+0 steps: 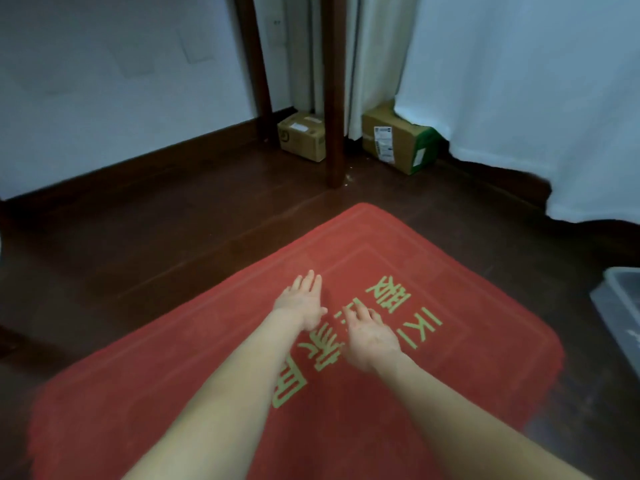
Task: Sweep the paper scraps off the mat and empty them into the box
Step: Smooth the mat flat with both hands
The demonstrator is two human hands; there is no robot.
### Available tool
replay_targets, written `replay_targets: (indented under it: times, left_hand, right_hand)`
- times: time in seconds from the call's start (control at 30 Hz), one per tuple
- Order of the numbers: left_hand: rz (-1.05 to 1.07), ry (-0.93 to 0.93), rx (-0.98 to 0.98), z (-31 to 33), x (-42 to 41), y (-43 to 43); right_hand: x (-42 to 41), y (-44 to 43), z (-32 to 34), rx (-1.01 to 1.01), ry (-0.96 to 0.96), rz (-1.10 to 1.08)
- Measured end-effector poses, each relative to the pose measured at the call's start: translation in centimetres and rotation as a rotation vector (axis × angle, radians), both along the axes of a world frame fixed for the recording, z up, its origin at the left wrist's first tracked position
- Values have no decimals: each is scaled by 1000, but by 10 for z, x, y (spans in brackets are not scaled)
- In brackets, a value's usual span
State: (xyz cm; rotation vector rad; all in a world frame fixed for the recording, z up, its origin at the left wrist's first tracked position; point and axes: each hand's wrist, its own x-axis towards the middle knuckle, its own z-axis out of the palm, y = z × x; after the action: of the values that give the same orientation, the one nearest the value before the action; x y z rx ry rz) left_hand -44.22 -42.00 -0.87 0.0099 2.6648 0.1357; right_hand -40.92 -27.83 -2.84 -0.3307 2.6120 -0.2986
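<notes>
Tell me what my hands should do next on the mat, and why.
Probably draw the left hand and right hand together across the mat: both are open and empty near its middle, and any scraps are too small to make out.

Red mat [450,306], yellow-green lettering [349,337]

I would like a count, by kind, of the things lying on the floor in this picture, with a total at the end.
Red mat: 1
Cardboard boxes: 2, one left of the wooden post, one right of it
Clear plastic bin, at the right edge: 1
Paper scraps: 0 that I can make out
Total: 4
Both hands, left hand and right hand, are empty above the mat.
</notes>
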Motion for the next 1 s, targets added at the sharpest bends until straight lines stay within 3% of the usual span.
replay_targets:
  times: [0.33,0.63,1.0]
  left_hand:
    - [-167,-41,-15,-16,20,156]
    - [-326,-107,44,-54,26,267]
    - [-465,-221,14,-82,25,308]
  right_hand:
    - [21,131,-18,-65,-2,-170]
    - [39,219,-52,-52,-19,-458]
    - [34,276,-76,12,-109,-501]
